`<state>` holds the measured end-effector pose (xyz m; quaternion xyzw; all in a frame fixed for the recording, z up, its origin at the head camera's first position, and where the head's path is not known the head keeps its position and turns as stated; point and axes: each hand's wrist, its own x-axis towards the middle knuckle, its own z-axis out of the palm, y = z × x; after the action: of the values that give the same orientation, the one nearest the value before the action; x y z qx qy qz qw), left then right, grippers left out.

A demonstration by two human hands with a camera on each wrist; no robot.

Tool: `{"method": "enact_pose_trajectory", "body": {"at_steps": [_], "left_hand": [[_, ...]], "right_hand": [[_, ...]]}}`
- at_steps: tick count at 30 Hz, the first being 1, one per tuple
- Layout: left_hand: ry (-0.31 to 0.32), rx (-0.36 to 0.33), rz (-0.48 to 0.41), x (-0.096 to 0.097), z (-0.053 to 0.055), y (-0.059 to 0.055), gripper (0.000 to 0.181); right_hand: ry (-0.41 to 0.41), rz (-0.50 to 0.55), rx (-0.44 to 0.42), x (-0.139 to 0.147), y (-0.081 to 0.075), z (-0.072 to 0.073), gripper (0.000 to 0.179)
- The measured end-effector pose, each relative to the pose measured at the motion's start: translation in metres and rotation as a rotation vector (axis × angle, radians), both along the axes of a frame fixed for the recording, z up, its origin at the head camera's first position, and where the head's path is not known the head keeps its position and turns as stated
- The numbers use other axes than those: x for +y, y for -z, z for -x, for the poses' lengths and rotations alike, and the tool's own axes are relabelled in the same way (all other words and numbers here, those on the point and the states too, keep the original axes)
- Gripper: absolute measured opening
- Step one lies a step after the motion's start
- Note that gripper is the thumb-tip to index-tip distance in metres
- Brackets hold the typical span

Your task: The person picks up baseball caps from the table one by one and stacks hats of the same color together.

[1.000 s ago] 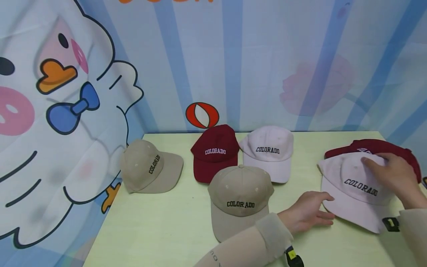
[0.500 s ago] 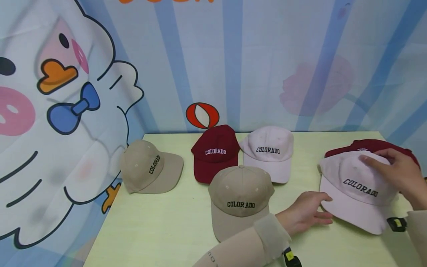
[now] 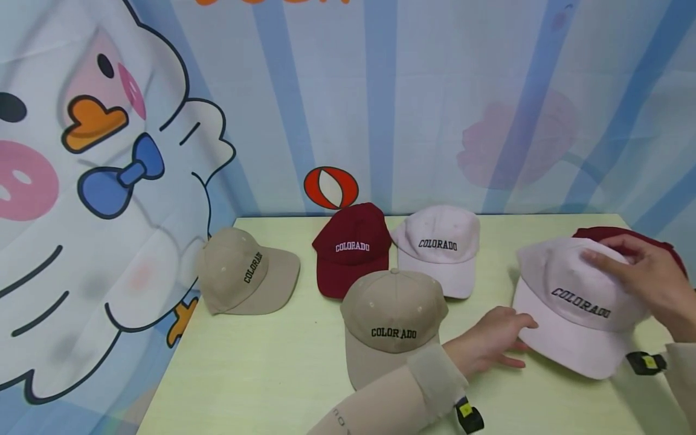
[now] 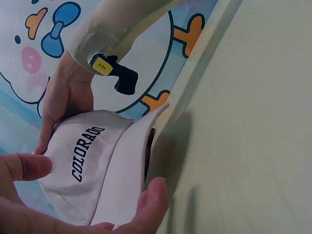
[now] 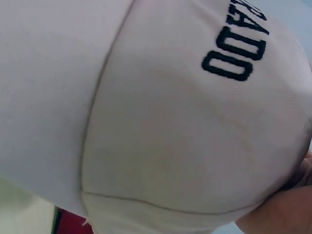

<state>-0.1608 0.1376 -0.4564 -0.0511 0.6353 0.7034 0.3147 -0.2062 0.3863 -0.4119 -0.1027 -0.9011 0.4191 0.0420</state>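
On the right of the head view, my right hand [image 3: 647, 272] grips a pale pink baseball cap [image 3: 576, 290] at the top of its crown, thumb in front. The word COLORADO faces forward, and the brim slants down toward the table. My left hand [image 3: 486, 341] is at the left edge of that brim, its thumb overlapping the edge and its fingers spread. In the left wrist view, the cap [image 4: 92, 161] lies between the thumb and fingers of my left hand. A dark red cap [image 3: 631, 233] sits behind, mostly hidden. The right wrist view is filled by the crown [image 5: 175, 131].
Left of the hands, a beige cap [image 3: 394, 308] stands in front of a dark red cap [image 3: 351, 248] and another pale pink cap [image 3: 439, 241]. A second beige cap [image 3: 236, 272] lies at the table's [image 3: 244, 374] left edge. A printed backdrop [image 3: 429, 109] rises behind.
My right hand has drawn the pale pink cap a little left and up, now hiding more of the red cap behind. My left hand has shifted slightly left alongside the brim.
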Motion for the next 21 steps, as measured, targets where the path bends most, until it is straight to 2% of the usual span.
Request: {"method": "enact_pose_trajectory", "body": {"at_steps": [3, 9, 12, 17, 21], "left_hand": [[0.008, 0.03, 0.068, -0.006, 0.002, -0.006, 0.059], [0.022, 0.111, 0.164, -0.021, 0.012, -0.025, 0.063], [0.018, 0.149, 0.181, -0.03, 0.018, -0.036, 0.064], [0.024, 0.271, 0.24, -0.042, 0.031, -0.052, 0.06], [0.057, 0.383, 0.275, -0.052, 0.045, -0.066, 0.054]], "right_hand": [[-0.02, 0.003, 0.037, -0.005, -0.004, -0.001, 0.032], [-0.027, 0.096, 0.051, -0.016, -0.015, -0.002, 0.032], [-0.007, 0.09, 0.05, -0.024, -0.02, 0.0, 0.033], [-0.007, 0.061, 0.098, -0.038, -0.03, 0.005, 0.03], [-0.057, 0.109, 0.122, -0.051, -0.042, 0.008, 0.029]]}}
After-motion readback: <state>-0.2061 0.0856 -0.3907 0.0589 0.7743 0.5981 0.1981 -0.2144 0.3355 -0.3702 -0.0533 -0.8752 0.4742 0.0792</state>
